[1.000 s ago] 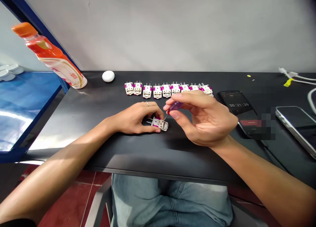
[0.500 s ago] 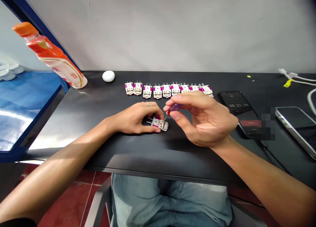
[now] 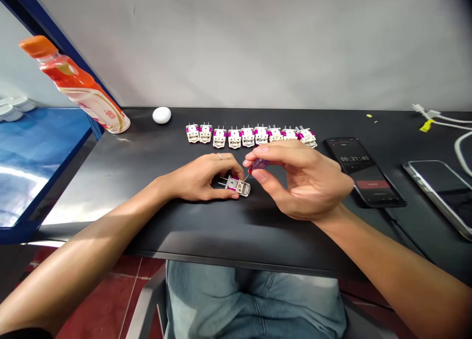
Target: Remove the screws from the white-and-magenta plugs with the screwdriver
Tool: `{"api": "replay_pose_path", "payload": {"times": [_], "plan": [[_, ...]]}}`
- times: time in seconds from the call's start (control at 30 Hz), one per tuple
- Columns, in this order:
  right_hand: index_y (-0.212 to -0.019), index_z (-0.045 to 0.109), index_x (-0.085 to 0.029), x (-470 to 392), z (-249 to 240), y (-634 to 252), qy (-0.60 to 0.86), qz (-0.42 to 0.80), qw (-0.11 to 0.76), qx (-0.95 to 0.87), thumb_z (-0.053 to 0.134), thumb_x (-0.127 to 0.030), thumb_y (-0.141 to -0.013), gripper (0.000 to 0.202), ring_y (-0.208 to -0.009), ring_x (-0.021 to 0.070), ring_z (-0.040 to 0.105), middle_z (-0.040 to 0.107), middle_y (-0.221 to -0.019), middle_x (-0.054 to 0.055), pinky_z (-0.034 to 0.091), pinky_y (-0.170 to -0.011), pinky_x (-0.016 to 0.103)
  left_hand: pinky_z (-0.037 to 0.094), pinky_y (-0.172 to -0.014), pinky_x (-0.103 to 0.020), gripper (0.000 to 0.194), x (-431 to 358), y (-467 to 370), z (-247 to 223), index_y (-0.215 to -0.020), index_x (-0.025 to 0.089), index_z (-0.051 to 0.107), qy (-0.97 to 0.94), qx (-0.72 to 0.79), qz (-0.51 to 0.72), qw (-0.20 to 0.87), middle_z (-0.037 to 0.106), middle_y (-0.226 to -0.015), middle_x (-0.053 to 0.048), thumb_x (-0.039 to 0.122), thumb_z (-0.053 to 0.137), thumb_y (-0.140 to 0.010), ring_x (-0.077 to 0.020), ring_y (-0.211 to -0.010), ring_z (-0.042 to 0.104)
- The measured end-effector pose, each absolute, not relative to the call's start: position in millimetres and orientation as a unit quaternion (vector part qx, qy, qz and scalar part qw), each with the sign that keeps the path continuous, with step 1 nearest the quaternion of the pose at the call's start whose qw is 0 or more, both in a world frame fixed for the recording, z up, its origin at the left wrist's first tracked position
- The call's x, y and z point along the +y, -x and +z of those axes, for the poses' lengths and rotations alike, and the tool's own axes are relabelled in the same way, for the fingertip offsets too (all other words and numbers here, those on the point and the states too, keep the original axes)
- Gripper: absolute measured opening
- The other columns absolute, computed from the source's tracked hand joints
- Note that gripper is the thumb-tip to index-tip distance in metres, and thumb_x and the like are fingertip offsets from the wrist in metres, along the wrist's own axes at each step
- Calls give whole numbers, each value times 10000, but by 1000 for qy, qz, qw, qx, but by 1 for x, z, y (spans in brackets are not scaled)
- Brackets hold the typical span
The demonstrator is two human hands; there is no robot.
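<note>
Near the middle of the dark table, my left hand (image 3: 204, 178) grips a small white and purple plug part (image 3: 238, 185) between thumb and fingers, its metal pins pointing left. My right hand (image 3: 298, 177) is closed around the purple handle of a small screwdriver (image 3: 260, 165). The screwdriver's thin shaft slants down to the plug part, its tip at or near the part's right half; exact contact is too small to tell. Behind my hands stands a row of several similar white and purple plug parts (image 3: 234, 138), pins pointing toward the wall.
A white egg-shaped object (image 3: 162, 115) and an orange bottle (image 3: 84, 86) are at the back left. To the right lie a phone showing a timer (image 3: 363, 169), a second phone (image 3: 442, 191) and white cables (image 3: 438, 118). The table's front edge (image 3: 236, 265) runs above my lap.
The view has shifted very slightly. Both hands keep their holds, and the timer reading has advanced by one second.
</note>
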State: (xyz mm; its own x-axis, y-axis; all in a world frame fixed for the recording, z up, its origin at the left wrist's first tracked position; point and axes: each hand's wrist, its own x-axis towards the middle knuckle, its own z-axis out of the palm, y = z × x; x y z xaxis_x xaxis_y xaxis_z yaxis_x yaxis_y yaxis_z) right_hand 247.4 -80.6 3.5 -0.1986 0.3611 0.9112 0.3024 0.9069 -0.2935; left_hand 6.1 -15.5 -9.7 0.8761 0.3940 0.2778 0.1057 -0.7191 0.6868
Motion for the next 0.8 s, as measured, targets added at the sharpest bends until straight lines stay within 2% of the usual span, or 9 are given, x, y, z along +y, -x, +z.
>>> {"api": "replay_pose_path", "payload": {"times": [0.07,0.17,0.23,0.37,0.43,0.57,0.7,0.8], "plan": [[-1415,822,-280,-80,6,-248,214,-6,591,-778,885,-58,-938,530,-908,226,861,897,-1118,49,774,-761,368,547,-866,-305,337,-16,-6,-11,-1172,187,770,-903,142,209,348,779,-1100,-82,484,869,-1049,-211,-945,711],[-1295,879,-310,-82,10,-249,237,-34,587,-774,951,-124,-929,418,-844,207,851,888,-1043,33,750,-725,332,549,-887,-317,349,-16,-5,-12,-1203,186,767,-903,149,209,345,781,-1112,-83,482,870,-1050,-218,-967,718],[-1321,882,-316,-84,11,-249,249,-42,581,-774,933,-78,-926,464,-837,206,859,896,-1038,31,749,-726,321,550,-900,-322,349,-16,-5,-11,-1218,184,763,-905,147,202,345,787,-1127,-84,478,863,-1058,-219,-980,725],[-1535,783,-292,-85,11,-249,245,11,574,-782,786,23,-970,647,-993,242,897,913,-1197,64,786,-862,368,560,-931,-339,345,-17,-5,-9,-1217,185,761,-905,140,201,348,794,-1179,-103,481,855,-1065,-238,-1033,741],[-1529,786,-303,-85,11,-249,238,21,571,-785,796,1,-973,634,-1003,246,896,907,-1205,65,790,-850,376,563,-937,-349,362,-17,-5,-10,-1238,184,763,-905,142,199,349,797,-1201,-111,489,852,-1066,-247,-1049,745],[-1450,832,-349,-84,8,-250,233,-12,584,-778,917,-36,-912,628,-874,223,884,911,-1127,35,774,-721,332,566,-954,-367,380,-17,-4,-12,-1285,184,760,-907,145,193,345,793,-1265,-129,488,841,-1073,-263,-1087,751],[-1553,760,-351,-87,2,-252,271,73,589,-758,794,6,-975,680,-982,257,910,908,-1237,61,814,-860,422,574,-1009,-382,364,-18,-4,-12,-1301,193,754,-909,136,199,340,793,-1320,-147,476,830,-1085,-278,-1145,762],[-1509,790,-333,-86,1,-253,263,87,585,-763,787,12,-964,645,-1010,259,905,891,-1264,78,814,-885,437,574,-1004,-375,353,-18,-4,-11,-1287,189,753,-910,136,195,341,792,-1299,-140,474,824,-1090,-271,-1133,759]]}}
